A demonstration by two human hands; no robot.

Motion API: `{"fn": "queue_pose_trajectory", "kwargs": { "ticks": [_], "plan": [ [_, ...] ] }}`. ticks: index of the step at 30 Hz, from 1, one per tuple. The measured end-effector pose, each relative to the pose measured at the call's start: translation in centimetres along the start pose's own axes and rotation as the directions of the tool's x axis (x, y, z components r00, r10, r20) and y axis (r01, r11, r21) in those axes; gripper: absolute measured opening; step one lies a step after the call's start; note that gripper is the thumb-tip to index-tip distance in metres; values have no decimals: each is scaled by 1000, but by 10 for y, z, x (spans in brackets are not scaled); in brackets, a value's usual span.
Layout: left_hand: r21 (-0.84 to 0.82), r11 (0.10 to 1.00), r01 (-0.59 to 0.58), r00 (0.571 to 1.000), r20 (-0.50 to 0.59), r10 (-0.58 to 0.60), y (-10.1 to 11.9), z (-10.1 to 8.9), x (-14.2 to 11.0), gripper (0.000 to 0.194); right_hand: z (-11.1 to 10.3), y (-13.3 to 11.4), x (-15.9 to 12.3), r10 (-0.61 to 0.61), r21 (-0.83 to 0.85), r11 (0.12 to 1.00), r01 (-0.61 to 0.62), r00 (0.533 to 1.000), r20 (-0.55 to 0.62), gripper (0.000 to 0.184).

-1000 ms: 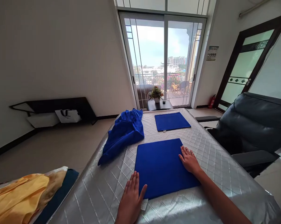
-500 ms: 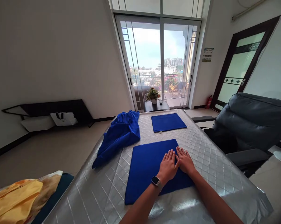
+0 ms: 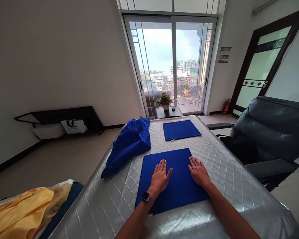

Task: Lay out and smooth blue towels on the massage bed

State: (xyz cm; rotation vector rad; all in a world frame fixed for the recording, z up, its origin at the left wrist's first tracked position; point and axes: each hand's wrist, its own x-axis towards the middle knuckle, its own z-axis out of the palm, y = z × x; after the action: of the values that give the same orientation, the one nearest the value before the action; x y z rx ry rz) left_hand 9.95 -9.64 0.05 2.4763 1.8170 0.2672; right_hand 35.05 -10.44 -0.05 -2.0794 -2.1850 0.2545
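Note:
A folded blue towel (image 3: 179,189) lies flat on the silver quilted mattress (image 3: 224,159) in front of me. My left hand (image 3: 160,177), with a watch on its wrist, rests flat on the towel's middle, fingers spread. My right hand (image 3: 198,171) lies flat on the towel's right edge, fingers stretched out. Neither hand holds anything. Farther back a second folded blue towel (image 3: 181,129) lies flat. To its left sits a crumpled heap of blue cloth (image 3: 129,142).
A dark leather recliner (image 3: 269,132) stands close on the right. Yellow bedding (image 3: 22,209) lies at the lower left. Beyond the mattress is a small table with a potted plant (image 3: 165,100) before the glass balcony doors. A white bag (image 3: 74,126) leans at the left wall.
My left hand went from the towel's near left corner across to beside my right hand, then slid back left to the towel's middle. The right hand barely moved.

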Motion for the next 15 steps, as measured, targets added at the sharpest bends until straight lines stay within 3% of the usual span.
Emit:
{"fn": "queue_pose_trajectory", "kwargs": {
  "ticks": [8,11,15],
  "plan": [
    [35,989,141,987,-84,-138,-92,-4,-17,82,3,1,0,0,-17,1000,-1,1000,-13,64],
    [6,984,175,978,-112,-174,-109,-1,-19,83,3,0,0,8,-23,1000,-8,1000,-19,64],
    [-30,986,164,973,-161,-167,-114,7,-19,83,3,-2,-1,11,-31,999,-11,1000,-12,65]
  ]
}}
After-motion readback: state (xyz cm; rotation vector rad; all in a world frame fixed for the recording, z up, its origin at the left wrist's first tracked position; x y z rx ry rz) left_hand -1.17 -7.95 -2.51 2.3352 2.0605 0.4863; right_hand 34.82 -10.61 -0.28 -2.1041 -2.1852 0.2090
